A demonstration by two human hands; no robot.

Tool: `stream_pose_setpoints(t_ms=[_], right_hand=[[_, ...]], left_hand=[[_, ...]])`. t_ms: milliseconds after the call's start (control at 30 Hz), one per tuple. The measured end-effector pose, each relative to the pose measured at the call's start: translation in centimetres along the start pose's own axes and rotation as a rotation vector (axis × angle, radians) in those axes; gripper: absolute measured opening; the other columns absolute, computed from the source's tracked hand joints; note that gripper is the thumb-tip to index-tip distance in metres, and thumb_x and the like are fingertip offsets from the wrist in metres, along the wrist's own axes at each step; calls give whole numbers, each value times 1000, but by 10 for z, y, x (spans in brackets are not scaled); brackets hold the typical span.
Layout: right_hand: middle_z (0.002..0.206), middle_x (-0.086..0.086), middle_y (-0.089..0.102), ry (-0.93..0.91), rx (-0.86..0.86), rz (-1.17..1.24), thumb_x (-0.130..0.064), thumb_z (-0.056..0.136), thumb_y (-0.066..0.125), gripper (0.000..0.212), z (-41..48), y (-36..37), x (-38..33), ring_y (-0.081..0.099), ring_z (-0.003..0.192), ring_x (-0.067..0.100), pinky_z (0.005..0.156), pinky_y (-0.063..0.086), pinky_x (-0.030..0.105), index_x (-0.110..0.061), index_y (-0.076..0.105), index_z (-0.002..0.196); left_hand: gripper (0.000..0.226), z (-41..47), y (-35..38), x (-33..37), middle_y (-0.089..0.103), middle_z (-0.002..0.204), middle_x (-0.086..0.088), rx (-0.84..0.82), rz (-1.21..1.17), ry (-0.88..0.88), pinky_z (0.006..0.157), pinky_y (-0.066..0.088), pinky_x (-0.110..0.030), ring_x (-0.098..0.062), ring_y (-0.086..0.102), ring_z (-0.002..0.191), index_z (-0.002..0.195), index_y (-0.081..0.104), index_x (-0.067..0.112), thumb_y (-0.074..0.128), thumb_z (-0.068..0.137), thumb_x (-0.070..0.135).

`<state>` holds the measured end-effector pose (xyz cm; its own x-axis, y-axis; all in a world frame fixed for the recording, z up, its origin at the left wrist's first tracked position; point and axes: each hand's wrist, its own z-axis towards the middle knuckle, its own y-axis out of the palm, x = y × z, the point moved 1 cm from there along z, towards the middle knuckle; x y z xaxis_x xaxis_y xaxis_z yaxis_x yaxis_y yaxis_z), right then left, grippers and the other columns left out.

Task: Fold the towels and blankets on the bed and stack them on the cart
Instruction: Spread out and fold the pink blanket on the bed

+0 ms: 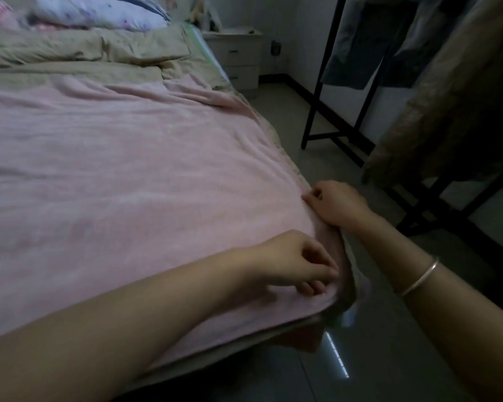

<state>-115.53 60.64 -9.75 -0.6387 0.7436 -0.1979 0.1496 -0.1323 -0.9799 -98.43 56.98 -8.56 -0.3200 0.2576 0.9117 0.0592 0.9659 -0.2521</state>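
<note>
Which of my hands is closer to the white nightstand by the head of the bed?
Right. The right hand holds the pink blanket farther up its edge, toward the nightstand; the left hand holds it back near the corner.

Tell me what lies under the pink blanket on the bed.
Beige bedding shows past the far edge of the pink blanket, and a pale layer peeks out along its near edge. Everything else beneath is covered.

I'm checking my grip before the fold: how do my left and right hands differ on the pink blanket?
The left hand pinches the pink blanket at its near corner; the right hand pinches its side edge farther along. The right wrist wears a silver bracelet; the left wrist is bare. Both grip the blanket's edge.
</note>
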Motion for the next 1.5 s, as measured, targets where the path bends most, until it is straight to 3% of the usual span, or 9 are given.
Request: stream_pose_setpoints(t_ms=[100,200,300,400,633,1033,1200,1367,1500], right_hand=[[114,8,61,-22,26,-128,-48,91,47,37,10,-4,-15,58,102,30,78,44,36,-18,53,113],[122,2,56,-259,169,116,-36,85,56,41,27,-10,-46,55,111,23,83,44,31,-22,50,123],[133,3,55,-576,7,487,-22,94,51,37,54,-3,-109,50,121,15,98,37,20,-16,53,131],[145,3,45,-718,-191,158,-38,102,31,43,101,28,-151,36,134,24,113,24,37,-21,48,138],[108,12,68,-209,264,30,-22,88,46,31,234,5,-186,63,99,31,76,47,30,-12,69,107],[128,18,54,-31,76,404,-26,88,50,44,434,22,-329,54,116,34,95,44,36,-8,54,128],[99,17,69,147,21,611,-52,88,52,51,507,32,-335,68,89,30,68,56,29,-4,57,102],[93,10,67,175,-210,832,-30,91,56,29,507,68,-332,64,72,22,57,50,21,-8,63,108],[109,15,66,129,183,651,-29,88,56,27,522,117,-331,61,100,33,74,43,31,-10,62,107]], left_hand=[[13,0,-26,2,65,105,-19,53,-228,-141,61,58,-30,-21,65,76,107,59,10,49,100,13],[20,-2,-79,4,67,92,-9,347,-166,-106,50,55,-36,-27,66,71,89,59,15,44,101,10],[26,-10,-145,-10,69,81,-9,674,-12,-79,58,56,-37,-19,67,64,74,64,18,51,94,7],[24,-27,-206,-27,74,90,-6,896,230,-112,82,56,-36,-21,69,85,67,70,26,59,83,13],[27,-52,-322,-77,72,99,0,1047,387,-332,92,50,-32,-21,64,99,71,65,33,57,86,12],[18,2,-518,-90,70,108,5,1090,532,-387,94,47,-29,-19,62,106,92,69,30,55,87,19],[28,32,-582,-106,62,127,2,1009,664,-464,96,46,-31,-21,58,115,118,62,25,48,93,25],[48,82,-641,-137,43,146,-13,743,740,-596,109,33,-32,-25,44,132,143,37,8,39,100,30],[52,110,-668,-175,37,149,-11,1006,736,-615,108,36,-40,-29,41,134,148,27,17,37,97,22]])
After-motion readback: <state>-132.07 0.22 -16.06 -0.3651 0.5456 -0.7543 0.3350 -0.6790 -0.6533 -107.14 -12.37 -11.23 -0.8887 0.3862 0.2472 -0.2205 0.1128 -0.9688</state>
